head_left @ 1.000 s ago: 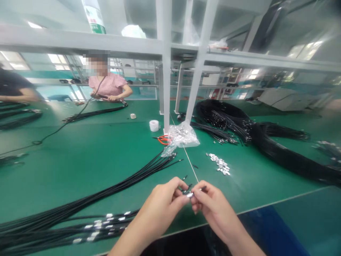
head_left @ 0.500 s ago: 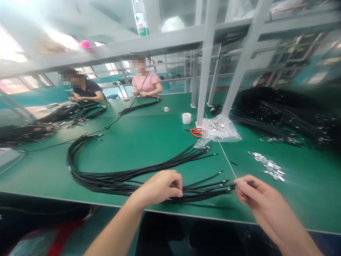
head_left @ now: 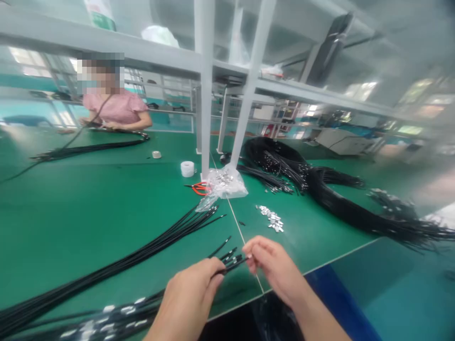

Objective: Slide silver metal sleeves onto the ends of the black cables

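Lower centre: left hand (head_left: 194, 296), fingers closed round a black cable (head_left: 232, 266). Right hand (head_left: 270, 265) at its tip, fingertips pinched together, apparently on the cable end; blurred. Silver clips (head_left: 272, 219) loose above right hand. Plastic bag (head_left: 227, 182) mid-frame, orange-handled pliers (head_left: 200, 188) touching its left side.

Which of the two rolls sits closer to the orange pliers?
The bigger, whiter roll, just beyond the pliers. The smaller, creamier roll sits farther off, nearer the person in pink.
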Action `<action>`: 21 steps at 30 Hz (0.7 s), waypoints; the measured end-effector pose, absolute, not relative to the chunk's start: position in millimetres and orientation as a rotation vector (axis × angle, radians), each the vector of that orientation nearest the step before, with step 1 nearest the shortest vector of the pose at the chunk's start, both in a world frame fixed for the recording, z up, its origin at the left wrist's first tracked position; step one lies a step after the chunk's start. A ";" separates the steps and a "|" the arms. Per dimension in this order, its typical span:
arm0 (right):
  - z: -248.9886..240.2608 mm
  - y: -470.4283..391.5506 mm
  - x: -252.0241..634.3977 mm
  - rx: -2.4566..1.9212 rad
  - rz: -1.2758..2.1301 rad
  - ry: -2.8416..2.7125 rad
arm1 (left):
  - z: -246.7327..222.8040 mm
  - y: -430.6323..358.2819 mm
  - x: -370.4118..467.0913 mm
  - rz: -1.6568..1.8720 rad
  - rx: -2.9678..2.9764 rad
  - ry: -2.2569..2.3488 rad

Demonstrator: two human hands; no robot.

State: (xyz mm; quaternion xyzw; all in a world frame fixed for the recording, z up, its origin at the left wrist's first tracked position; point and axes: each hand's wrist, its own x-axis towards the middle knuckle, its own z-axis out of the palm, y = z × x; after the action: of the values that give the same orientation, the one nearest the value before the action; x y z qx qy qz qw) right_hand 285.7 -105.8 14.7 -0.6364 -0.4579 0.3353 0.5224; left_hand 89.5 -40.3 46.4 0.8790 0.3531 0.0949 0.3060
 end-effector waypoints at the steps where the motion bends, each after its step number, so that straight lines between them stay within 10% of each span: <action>1: 12.4 -103.0 303.3 -1.666 0.658 -1.145 | 45.3 -40.2 91.5 0.256 2.344 0.958; 10: -17.1 -69.0 397.8 -2.011 0.263 -1.168 | 43.3 -41.4 88.2 0.263 2.357 0.972; 21: 11.5 -97.5 331.7 -1.554 0.762 -1.011 | 56.8 -48.5 102.6 0.431 2.347 0.848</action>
State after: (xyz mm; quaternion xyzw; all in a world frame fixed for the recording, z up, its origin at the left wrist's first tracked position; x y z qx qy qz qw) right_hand 331.7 -97.5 11.5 -0.6532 -0.4251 0.3204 0.5385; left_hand 102.6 -48.5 56.8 0.8842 0.3194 0.1623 0.2997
